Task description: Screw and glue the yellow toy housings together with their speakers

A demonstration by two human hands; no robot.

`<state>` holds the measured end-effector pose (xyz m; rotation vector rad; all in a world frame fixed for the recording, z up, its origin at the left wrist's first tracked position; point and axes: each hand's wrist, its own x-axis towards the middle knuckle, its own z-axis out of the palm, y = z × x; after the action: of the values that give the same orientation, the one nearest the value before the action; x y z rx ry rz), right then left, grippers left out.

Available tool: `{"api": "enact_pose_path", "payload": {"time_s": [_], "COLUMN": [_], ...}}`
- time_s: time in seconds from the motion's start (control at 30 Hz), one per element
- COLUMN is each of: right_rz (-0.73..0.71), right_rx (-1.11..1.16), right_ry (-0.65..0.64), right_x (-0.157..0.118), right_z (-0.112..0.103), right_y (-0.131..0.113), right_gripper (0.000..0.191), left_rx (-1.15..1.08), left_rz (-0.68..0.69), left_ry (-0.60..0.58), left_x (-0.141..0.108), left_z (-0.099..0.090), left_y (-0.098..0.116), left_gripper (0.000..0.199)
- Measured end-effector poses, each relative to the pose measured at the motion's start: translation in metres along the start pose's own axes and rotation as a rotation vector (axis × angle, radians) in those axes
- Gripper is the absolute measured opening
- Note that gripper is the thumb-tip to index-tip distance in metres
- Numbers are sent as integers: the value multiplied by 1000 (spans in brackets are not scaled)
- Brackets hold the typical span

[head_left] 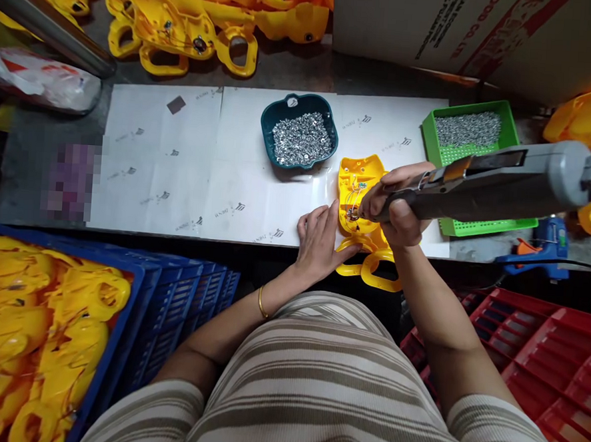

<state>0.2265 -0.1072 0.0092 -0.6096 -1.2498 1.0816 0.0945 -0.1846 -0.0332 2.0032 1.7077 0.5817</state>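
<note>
A yellow plastic toy shell (pixel 363 166) lies on the white paper near the bench's front edge, its inside facing up with thin wires and a small circuit board showing. Its looped handle parts (pixel 383 272) stick out over the edge. My left hand (pixel 320 241) grips the shell's lower left side, with the thumb across the handle part. In my right hand (pixel 406 218) is a grey power screwdriver (pixel 498 187), held tilted with its tip down in the shell. The fingers partly hide the tip and the shell's right side.
Behind the shell stands a dark green tub (pixel 266 129) of small metal parts. Green baskets (pixel 512 124), one with screws, and a blue glue gun (pixel 544 249) are at right. Yellow shells fill a blue crate (pixel 139 285); a red crate (pixel 529 329) stands right. A carton (pixel 412 28) is behind.
</note>
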Motion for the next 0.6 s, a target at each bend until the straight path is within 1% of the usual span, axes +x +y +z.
{"api": "enact_pose_path", "payload": {"time_s": [0.1, 0.2, 0.3, 0.4, 0.47, 0.6], "right_rz": [31, 28, 0, -12, 41, 205], "right_rx": [19, 30, 38, 47, 17, -62], "right_ry": [-14, -37, -81, -125, -114, -31], "right_x": [0, 1, 1, 0, 0, 0], "right_z": [0, -1, -5, -11, -13, -14], "right_y": [1, 4, 13, 23, 27, 32], "right_gripper": [32, 29, 30, 31, 33, 45], "left_rx": [17, 47, 36, 21, 18, 3], "left_rz": [-12, -46, -82, -95, -90, -72], "left_ry": [-3, -28, -78, -98, -98, -97], "left_x": [0, 1, 4, 7, 9, 10], "left_z": [0, -2, -4, -4, -3, -2], "left_y": [1, 4, 6, 5, 3, 1], "left_gripper": [89, 91, 89, 83, 78, 69]}}
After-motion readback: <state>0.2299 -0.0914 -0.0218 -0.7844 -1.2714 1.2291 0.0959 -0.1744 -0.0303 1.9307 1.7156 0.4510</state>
